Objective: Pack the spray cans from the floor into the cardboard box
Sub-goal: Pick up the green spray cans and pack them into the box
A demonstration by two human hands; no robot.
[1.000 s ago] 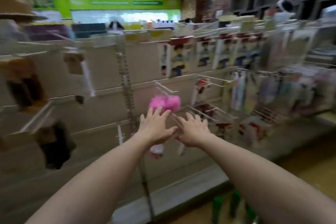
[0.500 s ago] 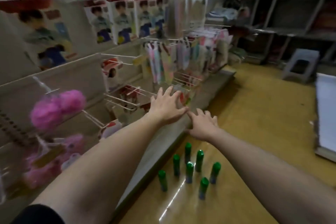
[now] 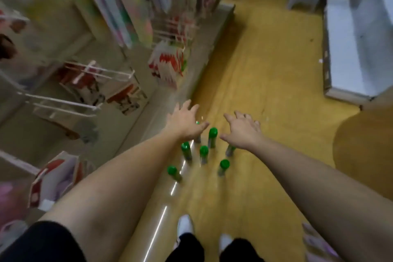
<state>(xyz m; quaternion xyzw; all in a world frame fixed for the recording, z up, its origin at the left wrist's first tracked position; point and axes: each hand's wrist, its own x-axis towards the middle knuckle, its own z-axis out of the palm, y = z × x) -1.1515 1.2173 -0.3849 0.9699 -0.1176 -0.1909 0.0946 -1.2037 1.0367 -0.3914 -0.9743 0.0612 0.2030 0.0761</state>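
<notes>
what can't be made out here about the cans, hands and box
Head view:
- One spray can: cap nearly covered by the left hand.
- Another spray can: cap hidden under the right hand.
- Can labels: blurred, unreadable.
- Cardboard box: none identifiable; the white object on the right is cut off by the frame edge.
- Hanging goods: smeared by motion blur.
</notes>
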